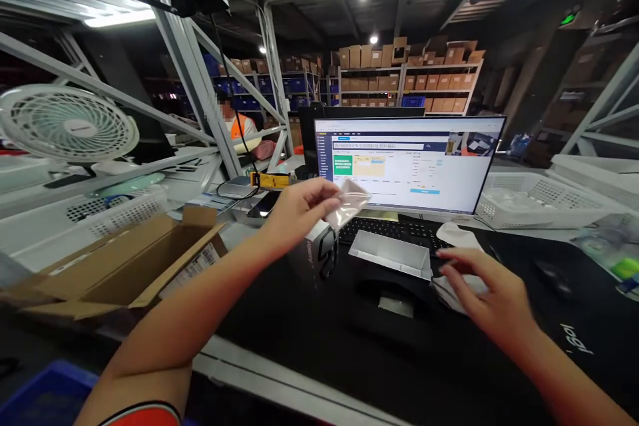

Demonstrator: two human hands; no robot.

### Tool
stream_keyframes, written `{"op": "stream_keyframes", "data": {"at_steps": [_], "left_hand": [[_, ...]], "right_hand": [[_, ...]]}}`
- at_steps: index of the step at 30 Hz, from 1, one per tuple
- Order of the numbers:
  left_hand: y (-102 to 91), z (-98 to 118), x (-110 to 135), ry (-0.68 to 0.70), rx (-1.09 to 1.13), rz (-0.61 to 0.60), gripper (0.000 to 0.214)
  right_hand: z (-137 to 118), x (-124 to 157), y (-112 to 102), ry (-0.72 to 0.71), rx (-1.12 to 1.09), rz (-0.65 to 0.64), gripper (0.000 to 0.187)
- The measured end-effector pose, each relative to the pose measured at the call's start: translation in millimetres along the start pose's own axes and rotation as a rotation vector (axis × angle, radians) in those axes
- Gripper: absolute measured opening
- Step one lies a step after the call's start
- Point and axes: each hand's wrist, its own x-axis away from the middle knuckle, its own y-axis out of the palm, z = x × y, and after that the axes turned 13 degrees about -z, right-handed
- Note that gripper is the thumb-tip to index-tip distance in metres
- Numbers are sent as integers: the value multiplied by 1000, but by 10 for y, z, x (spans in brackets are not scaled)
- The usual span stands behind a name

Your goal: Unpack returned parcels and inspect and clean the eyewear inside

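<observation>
My left hand [302, 210] is raised in front of the monitor, thumb and fingers pinched on a clear plastic bag [349, 205]. Below that bag stand a small box with lettering on its side [308, 256] and a dark looped cable [328, 256]. An open white box tray [389, 254] lies on the black desk mat between my hands. Just right of the tray is my right hand [486, 286], its thumb and fingers apart, hovering over crumpled white wrapping [462, 286]. Whether it touches the wrapping is unclear. A dark rounded object [394, 296] lies in front of the tray.
An open cardboard carton [134, 259] sits to the left, near a white fan [70, 123]. Behind the keyboard [367, 229] stands a lit monitor [409, 166]. A mouse [554, 278] and a white basket [534, 196] are on the right. A person in orange [243, 126] is farther back.
</observation>
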Motion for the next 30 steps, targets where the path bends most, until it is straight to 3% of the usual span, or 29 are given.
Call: {"op": "stream_keyframes", "data": {"at_steps": [4,6,8,10,13,16,18,22,26,30], "left_hand": [[416,309,255,22,121,-144,11],[638,338,316,-9,212,-250,9],[856,318,368,-23,315,-282,15],[1060,277,417,-5,417,-212,32],[1326,251,462,10,690,-191,56],[1535,319,472,-47,1038,-403,60],[1631,387,474,-103,1128,-458,49],[1732,461,500,-197,1134,-440,39],[1803,484,564,-264,1119,-544,43],[1933,551,641,-343,1116,-604,44]], "right_hand": [[-380,-314,176,16,-492,-165,59],[-446,-355,228,31,-608,-242,55],[-441,-324,215,42,-551,-220,27],[-390,-232,139,-7,-389,-40,8],[-300,-9,-4,-197,-152,188,16],[-263,258,-69,-358,-13,151,23],[-274,437,-71,-388,22,118,28],[-345,762,-107,-236,-72,13,37],[-411,969,-195,-41,-121,-18,32],[-418,1063,-187,-32,-116,-71,36]]}}
